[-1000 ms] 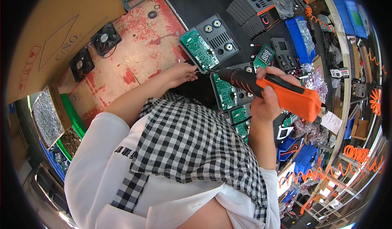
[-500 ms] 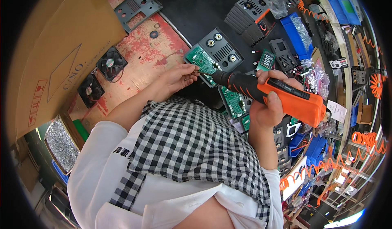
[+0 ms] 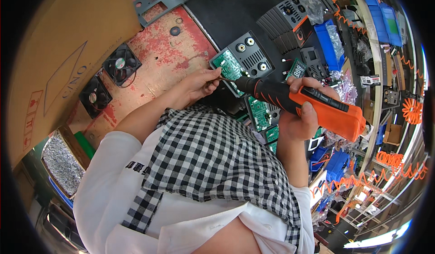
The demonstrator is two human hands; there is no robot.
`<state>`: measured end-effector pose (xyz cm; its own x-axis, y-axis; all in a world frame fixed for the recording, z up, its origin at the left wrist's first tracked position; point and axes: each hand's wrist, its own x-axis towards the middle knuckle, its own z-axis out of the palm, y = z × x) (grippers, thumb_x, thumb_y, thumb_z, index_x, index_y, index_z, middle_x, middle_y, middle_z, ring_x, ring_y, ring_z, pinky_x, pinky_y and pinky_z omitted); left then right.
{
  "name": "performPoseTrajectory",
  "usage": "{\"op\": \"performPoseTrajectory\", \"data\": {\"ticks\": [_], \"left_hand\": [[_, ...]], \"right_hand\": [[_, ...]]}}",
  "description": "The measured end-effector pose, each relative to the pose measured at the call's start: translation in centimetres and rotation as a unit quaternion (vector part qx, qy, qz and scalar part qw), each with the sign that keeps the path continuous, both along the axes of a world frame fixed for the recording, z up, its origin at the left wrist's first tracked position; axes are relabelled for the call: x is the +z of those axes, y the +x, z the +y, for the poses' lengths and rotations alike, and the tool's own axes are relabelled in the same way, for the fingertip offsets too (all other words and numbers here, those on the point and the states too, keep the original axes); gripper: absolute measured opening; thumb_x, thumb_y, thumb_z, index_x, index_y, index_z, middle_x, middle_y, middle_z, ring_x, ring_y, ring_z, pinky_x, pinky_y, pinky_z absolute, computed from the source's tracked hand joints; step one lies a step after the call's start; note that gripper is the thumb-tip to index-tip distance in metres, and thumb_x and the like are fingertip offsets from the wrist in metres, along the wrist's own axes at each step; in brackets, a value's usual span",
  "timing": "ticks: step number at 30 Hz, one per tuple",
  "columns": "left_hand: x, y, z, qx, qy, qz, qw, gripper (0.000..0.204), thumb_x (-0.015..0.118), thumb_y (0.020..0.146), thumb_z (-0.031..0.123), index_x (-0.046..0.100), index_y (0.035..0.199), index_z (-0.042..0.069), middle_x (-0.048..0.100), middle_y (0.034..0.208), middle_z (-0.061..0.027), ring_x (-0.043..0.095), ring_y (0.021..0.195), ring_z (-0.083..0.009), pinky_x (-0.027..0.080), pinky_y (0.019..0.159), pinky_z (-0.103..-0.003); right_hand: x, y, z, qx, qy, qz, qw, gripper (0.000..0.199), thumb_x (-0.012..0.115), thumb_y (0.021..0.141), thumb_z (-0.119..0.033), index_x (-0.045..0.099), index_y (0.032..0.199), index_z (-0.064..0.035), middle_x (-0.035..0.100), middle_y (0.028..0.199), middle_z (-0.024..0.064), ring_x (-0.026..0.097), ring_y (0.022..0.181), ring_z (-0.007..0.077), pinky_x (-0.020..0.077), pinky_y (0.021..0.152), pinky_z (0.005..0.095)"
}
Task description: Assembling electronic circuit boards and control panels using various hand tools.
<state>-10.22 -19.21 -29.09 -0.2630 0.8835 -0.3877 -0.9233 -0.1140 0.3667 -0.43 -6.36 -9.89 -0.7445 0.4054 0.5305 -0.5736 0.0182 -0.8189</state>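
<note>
I'm catching lettering [image 3: 75, 82] and red symbols [image 3: 32, 118] on the carton [image 3: 93, 14] at left, digits on the upper-right display [image 3: 297, 68], characters [image 3: 136, 167] on the lower-left shirt [image 3: 106, 163]!

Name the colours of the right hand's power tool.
Power tool: orange and black, best seen in the head view.

1. Brought left grip [image 3: 201, 84] from beside the grey panel's [image 3: 256, 51] corner to the tip of the bit [image 3: 229, 79].
2. Shifted orange driver [image 3: 312, 104] from the green circuit board's [image 3: 229, 64] lower corner to its left edge.
3. Now apparently pinching at the tip; too small for certainty.
</note>
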Motion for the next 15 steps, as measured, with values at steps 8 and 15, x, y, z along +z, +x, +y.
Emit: {"op": "performPoseTrajectory", "data": {"ticks": [8, 15], "left_hand": [[-0.2, -0.7, -0.7, 0.118, -0.141, 0.003, 0.983, 0.035, 0.056, 0.077, 0.039, 0.054, 0.081, 0.005, 0.053, 0.066, -0.0042, 0.051, 0.053, -0.0114, 0.042, 0.050, -0.019], [-1.1, -1.1, 1.2, 0.087, -0.173, 0.114, 0.974, 0.030, 0.053, 0.081, 0.034, 0.054, 0.080, 0.004, 0.052, 0.064, -0.0048, 0.049, 0.047, -0.0114, 0.038, 0.039, -0.021]], "right_hand": [[-0.9, -4.0, 0.7, -0.071, 0.044, 0.006, 0.996, 0.039, 0.057, 0.066, -0.001, 0.035, 0.097, -0.0075, 0.053, 0.092, 0.0211, 0.054, 0.074, 0.0262, 0.0443, 0.070, 0.0382], [-1.9, -5.4, 2.5, -0.080, 0.036, -0.050, 0.995, 0.033, 0.054, 0.067, 0.000, 0.035, 0.095, -0.0010, 0.053, 0.094, 0.0209, 0.055, 0.078, 0.0235, 0.0433, 0.076, 0.0354]]}}
